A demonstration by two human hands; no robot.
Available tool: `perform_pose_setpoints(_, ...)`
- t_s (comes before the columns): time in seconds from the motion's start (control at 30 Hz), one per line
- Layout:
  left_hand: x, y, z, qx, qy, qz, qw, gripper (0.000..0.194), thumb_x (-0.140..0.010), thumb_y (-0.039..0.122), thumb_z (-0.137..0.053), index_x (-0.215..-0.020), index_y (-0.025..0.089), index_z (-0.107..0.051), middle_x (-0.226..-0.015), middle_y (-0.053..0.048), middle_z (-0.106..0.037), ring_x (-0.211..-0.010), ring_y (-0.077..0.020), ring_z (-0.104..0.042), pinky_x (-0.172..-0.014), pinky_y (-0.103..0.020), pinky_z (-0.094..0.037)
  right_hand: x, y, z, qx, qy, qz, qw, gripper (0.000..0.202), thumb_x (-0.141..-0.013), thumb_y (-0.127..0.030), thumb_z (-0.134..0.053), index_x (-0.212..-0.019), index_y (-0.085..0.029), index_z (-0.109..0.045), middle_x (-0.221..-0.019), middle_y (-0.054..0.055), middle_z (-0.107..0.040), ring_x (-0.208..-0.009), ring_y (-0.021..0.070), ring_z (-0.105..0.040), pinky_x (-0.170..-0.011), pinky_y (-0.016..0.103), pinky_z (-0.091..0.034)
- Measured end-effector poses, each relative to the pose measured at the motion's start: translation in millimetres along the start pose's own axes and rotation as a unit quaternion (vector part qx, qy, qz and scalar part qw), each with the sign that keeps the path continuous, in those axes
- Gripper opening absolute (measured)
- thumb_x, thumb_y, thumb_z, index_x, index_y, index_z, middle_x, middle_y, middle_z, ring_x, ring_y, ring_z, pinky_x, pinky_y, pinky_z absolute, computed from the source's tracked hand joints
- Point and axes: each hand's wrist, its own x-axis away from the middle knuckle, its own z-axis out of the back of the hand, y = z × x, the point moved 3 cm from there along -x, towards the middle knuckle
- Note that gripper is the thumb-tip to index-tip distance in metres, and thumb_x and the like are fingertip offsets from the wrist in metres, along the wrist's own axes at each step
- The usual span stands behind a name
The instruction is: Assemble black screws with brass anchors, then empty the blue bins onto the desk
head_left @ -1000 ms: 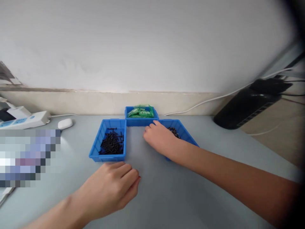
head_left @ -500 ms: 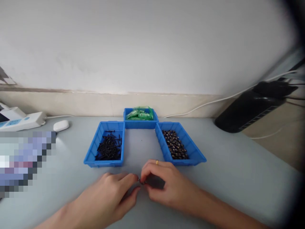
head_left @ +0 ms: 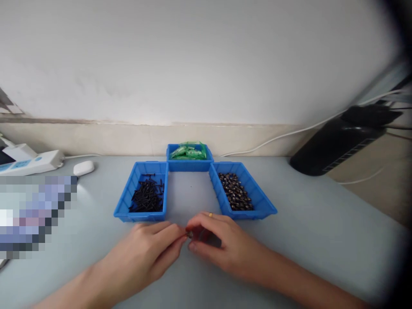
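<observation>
My left hand [head_left: 151, 249] is closed, its thumb and forefinger pinching a small metal fastener [head_left: 189, 234] whose exact kind is too small to make out. My right hand [head_left: 219, 240], with a ring on one finger, curves around the fastener's free end; its forefinger is close above and its thumb sits apart below. Beyond the left hand is a blue bin [head_left: 124, 201] of black screws [head_left: 146, 196]. Beyond the right hand, another blue bin [head_left: 262, 199] holds many small shiny metal fasteners [head_left: 236, 193].
A third blue bin [head_left: 189, 165] with green plastic packets [head_left: 189, 151] stands at the back by the wall. To the left are a power strip [head_left: 41, 162], a white case [head_left: 83, 168] and a blurred-out flat object [head_left: 35, 210]. A black bottle-like container [head_left: 334, 143] leans at the right.
The left thumb has closed up against its forefinger on the fastener. The right thumb and forefinger have parted somewhat around it. Both hands sit slightly higher in view.
</observation>
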Motion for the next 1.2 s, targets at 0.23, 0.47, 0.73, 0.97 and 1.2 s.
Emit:
perform_pose_setpoints(0.23, 1, 1, -1.6, -0.018, 0.000, -0.008, 1.000, 0.019, -0.094, 0.019, -0.034, -0.081, 0.018, -0.048, -0.068, 0.002, -0.053, -0.057, -0.0110, -0.053, -0.051, -0.023, -0.036, 0, -4, 0, 0.035, -0.012, -0.007, 0.999, 0.018, -0.091, -0.023, -0.043, -0.083, -0.018, -0.058, -0.072, -0.003, -0.060, -0.066, 0.0090, -0.054, -0.061, 0.019, -0.039)
perform_pose_setpoints(0.47, 2, 4, -0.3, 0.056, 0.000, 0.014, 0.998, 0.017, -0.094, 0.018, -0.035, -0.083, 0.019, -0.047, -0.073, 0.003, -0.053, -0.063, -0.0096, -0.052, -0.056, -0.021, -0.036, 4, 1, 1, 0.034, 0.057, 0.035, 0.997, 0.008, -0.085, -0.025, -0.053, -0.082, -0.019, -0.057, -0.075, -0.002, -0.061, -0.069, 0.0095, -0.054, -0.064, 0.019, -0.040)
perform_pose_setpoints(0.73, -1, -1, -3.7, 0.159, -0.034, 0.080, 0.983, 0.018, -0.095, 0.022, -0.036, -0.089, 0.021, -0.053, -0.077, 0.004, -0.058, -0.067, -0.0083, -0.053, -0.062, -0.019, -0.038, 6, 1, 5, 0.030, 0.028, 0.068, 0.997, 0.007, -0.086, -0.023, -0.051, -0.082, -0.019, -0.056, -0.072, -0.004, -0.061, -0.067, 0.0080, -0.055, -0.066, 0.018, -0.039)
perform_pose_setpoints(0.97, -5, 0, -5.3, 0.190, -0.026, 0.145, 0.971, 0.024, -0.094, 0.031, -0.036, -0.087, 0.019, -0.056, -0.072, 0.003, -0.058, -0.064, -0.0090, -0.051, -0.060, -0.020, -0.038, 4, 4, 1, 0.140, 0.096, 0.095, 0.981, 0.004, -0.082, -0.020, -0.054, -0.079, -0.017, -0.056, -0.069, 0.000, -0.062, -0.065, 0.0118, -0.056, -0.062, 0.022, -0.040)
perform_pose_setpoints(1.2, -4, 0, -8.9, 0.182, -0.004, 0.142, 0.973, 0.017, -0.089, 0.030, -0.047, -0.079, 0.018, -0.056, -0.070, 0.003, -0.055, -0.060, -0.0082, -0.048, -0.053, -0.018, -0.037, 10, -2, -5, 0.229, 0.118, 0.165, 0.952, 0.008, -0.086, -0.017, -0.050, -0.082, -0.017, -0.057, -0.065, 0.001, -0.061, -0.064, 0.0141, -0.056, -0.069, 0.026, -0.041)
